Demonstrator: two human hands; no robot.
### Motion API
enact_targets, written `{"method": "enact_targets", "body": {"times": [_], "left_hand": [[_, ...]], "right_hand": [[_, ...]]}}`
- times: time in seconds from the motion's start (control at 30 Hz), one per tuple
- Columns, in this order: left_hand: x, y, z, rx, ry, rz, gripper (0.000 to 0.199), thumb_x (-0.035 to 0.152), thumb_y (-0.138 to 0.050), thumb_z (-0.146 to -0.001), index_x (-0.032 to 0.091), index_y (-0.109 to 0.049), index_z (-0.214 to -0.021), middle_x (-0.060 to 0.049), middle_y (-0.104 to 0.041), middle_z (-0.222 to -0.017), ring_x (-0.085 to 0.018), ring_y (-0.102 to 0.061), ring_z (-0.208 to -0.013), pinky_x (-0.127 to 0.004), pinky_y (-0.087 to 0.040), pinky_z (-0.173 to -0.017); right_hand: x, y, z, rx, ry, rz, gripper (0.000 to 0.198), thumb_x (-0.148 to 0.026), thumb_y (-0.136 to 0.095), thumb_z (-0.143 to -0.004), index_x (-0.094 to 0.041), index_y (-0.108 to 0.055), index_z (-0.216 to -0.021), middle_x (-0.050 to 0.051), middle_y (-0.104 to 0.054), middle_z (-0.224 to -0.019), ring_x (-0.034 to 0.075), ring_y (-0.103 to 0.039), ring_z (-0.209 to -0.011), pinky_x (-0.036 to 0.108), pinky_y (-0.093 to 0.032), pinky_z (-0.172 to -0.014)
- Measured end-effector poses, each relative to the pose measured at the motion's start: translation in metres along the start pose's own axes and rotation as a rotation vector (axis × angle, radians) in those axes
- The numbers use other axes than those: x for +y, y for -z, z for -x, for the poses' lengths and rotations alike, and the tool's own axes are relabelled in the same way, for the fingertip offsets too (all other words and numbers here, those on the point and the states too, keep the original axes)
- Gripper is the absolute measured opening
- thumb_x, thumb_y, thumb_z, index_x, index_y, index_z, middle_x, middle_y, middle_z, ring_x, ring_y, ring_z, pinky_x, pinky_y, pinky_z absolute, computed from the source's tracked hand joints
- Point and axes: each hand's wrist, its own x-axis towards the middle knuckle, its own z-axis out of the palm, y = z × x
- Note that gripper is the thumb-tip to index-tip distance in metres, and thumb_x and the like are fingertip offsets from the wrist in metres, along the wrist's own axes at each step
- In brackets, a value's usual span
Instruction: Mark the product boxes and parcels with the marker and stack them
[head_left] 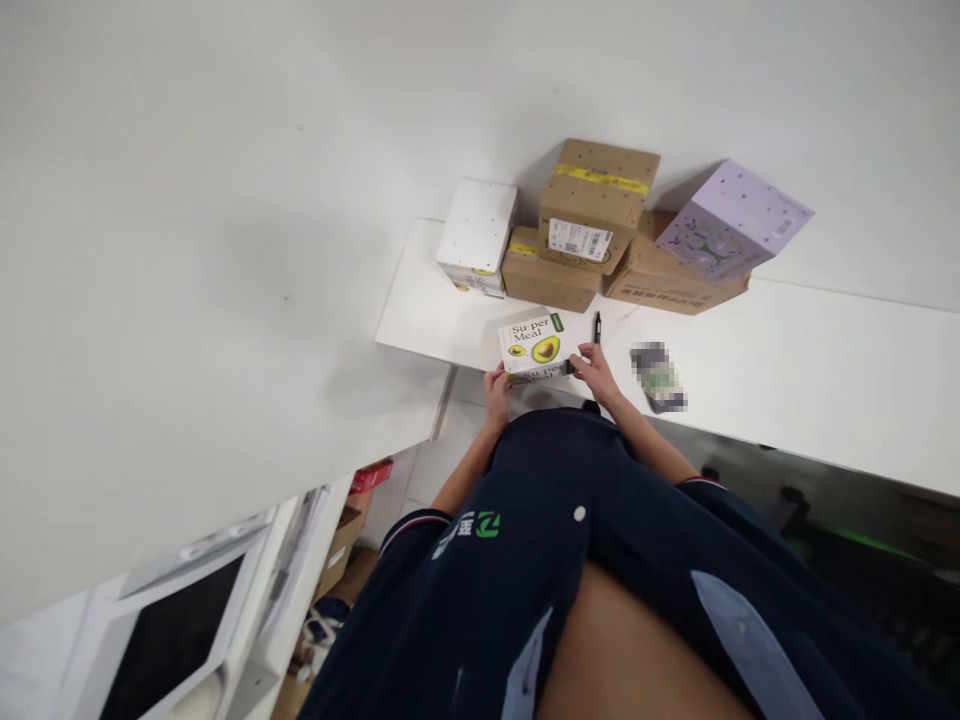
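Observation:
A white "Su per Meal" box (531, 342) with avocado pictures lies at the table's near edge, its printed front side facing me. My left hand (496, 394) grips its near left corner, fingers closed against the side. At the near right corner, my right hand (595, 370) holds the box between thumb and fingers. The fingertips are partly hidden by the box and small in view. A black pen (597, 327) lies just beyond my right hand. To the right of that hand is a blurred-out phone-like item (659, 377).
Along the wall stand a white box (478, 225), a small brown carton (551, 282), a taped carton (596, 195) on top, another carton (675, 290) and a tilted purple box (757, 215). The white table (840, 360) runs right. A white shelf unit (285, 580) stands lower left.

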Motion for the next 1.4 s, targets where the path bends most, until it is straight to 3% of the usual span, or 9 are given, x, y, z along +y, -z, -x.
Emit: {"method": "enact_targets", "body": {"times": [0.23, 0.33, 0.53, 0.7, 0.9, 0.97, 1.07, 1.2, 1.4], "left_hand": [[0.002, -0.007, -0.003, 0.072, 0.152, -0.057, 0.018, 0.036, -0.063, -0.085, 0.023, -0.05, -0.083, -0.001, -0.06, -0.088, -0.017, -0.064, -0.087, -0.028, -0.048, -0.073], [-0.002, -0.007, -0.006, 0.066, 0.2, -0.051, 0.017, 0.028, -0.068, -0.081, 0.023, -0.054, -0.089, -0.001, -0.062, -0.09, -0.016, -0.063, -0.083, -0.027, -0.047, -0.071], [-0.005, -0.002, -0.01, 0.002, 0.29, -0.065, 0.034, 0.016, -0.071, -0.074, 0.023, -0.055, -0.102, -0.001, -0.064, -0.095, -0.013, -0.058, -0.074, -0.024, -0.042, -0.064], [-0.004, 0.001, -0.008, -0.061, 0.302, -0.064, 0.048, 0.011, -0.072, -0.07, 0.025, -0.053, -0.112, -0.002, -0.067, -0.1, -0.014, -0.063, -0.078, -0.025, -0.048, -0.065], [-0.004, 0.001, -0.007, -0.052, 0.288, -0.041, 0.046, 0.011, -0.071, -0.073, 0.026, -0.054, -0.114, -0.002, -0.068, -0.1, -0.013, -0.066, -0.081, -0.026, -0.052, -0.07], [-0.005, 0.0, -0.007, -0.042, 0.276, -0.037, 0.045, 0.012, -0.071, -0.075, 0.025, -0.055, -0.116, -0.003, -0.068, -0.102, -0.014, -0.068, -0.086, -0.028, -0.053, -0.073], [-0.008, -0.002, -0.008, -0.022, 0.258, -0.034, 0.044, 0.013, -0.07, -0.077, 0.024, -0.056, -0.118, -0.003, -0.068, -0.107, -0.015, -0.068, -0.093, -0.028, -0.053, -0.078], [-0.011, -0.004, -0.007, 0.007, 0.235, -0.064, 0.045, 0.015, -0.071, -0.077, 0.024, -0.057, -0.119, -0.005, -0.068, -0.106, -0.018, -0.067, -0.097, -0.03, -0.053, -0.081], [-0.01, -0.005, -0.009, 0.006, 0.259, -0.075, 0.042, 0.014, -0.07, -0.077, 0.022, -0.059, -0.117, -0.004, -0.068, -0.1, -0.018, -0.066, -0.09, -0.03, -0.051, -0.079]], "right_hand": [[0.008, -0.001, -0.002, 0.039, -0.145, -0.114, 0.047, -0.048, -0.072, -0.054, -0.026, -0.05, -0.09, -0.003, -0.056, -0.097, 0.014, -0.054, -0.081, 0.027, -0.049, -0.066], [0.012, 0.0, -0.005, 0.05, -0.161, -0.087, 0.044, -0.045, -0.071, -0.054, -0.025, -0.051, -0.087, -0.003, -0.058, -0.092, 0.013, -0.054, -0.078, 0.027, -0.047, -0.065], [0.018, 0.003, -0.009, 0.08, -0.162, 0.063, 0.031, -0.038, -0.065, -0.059, -0.023, -0.057, -0.085, -0.001, -0.065, -0.085, 0.015, -0.056, -0.077, 0.026, -0.043, -0.063], [0.023, 0.004, -0.011, 0.066, -0.165, 0.098, 0.03, -0.037, -0.061, -0.06, -0.023, -0.056, -0.085, 0.0, -0.066, -0.09, 0.016, -0.058, -0.079, 0.027, -0.045, -0.065], [0.022, 0.015, -0.02, 0.049, -0.096, 0.276, 0.025, -0.041, -0.057, -0.071, -0.023, -0.06, -0.088, 0.003, -0.066, -0.088, 0.021, -0.06, -0.085, 0.034, -0.05, -0.072], [0.018, 0.024, -0.027, 0.121, 0.044, 0.46, 0.026, -0.039, -0.055, -0.077, -0.022, -0.063, -0.094, 0.007, -0.066, -0.093, 0.025, -0.061, -0.09, 0.04, -0.051, -0.083], [0.008, 0.037, -0.041, 0.216, 0.221, 0.745, 0.041, -0.034, -0.054, -0.084, -0.017, -0.064, -0.12, 0.017, -0.061, -0.115, 0.031, -0.06, -0.103, 0.046, -0.048, -0.094], [0.001, 0.043, -0.059, 0.16, 0.171, 0.942, 0.06, -0.032, -0.056, -0.089, -0.016, -0.05, -0.146, 0.022, -0.052, -0.126, 0.036, -0.061, -0.107, 0.05, -0.048, -0.095], [0.007, 0.039, -0.064, 0.081, 0.086, 1.004, 0.07, -0.024, -0.05, -0.087, -0.016, -0.04, -0.156, 0.024, -0.052, -0.128, 0.036, -0.063, -0.102, 0.054, -0.049, -0.093]]}}
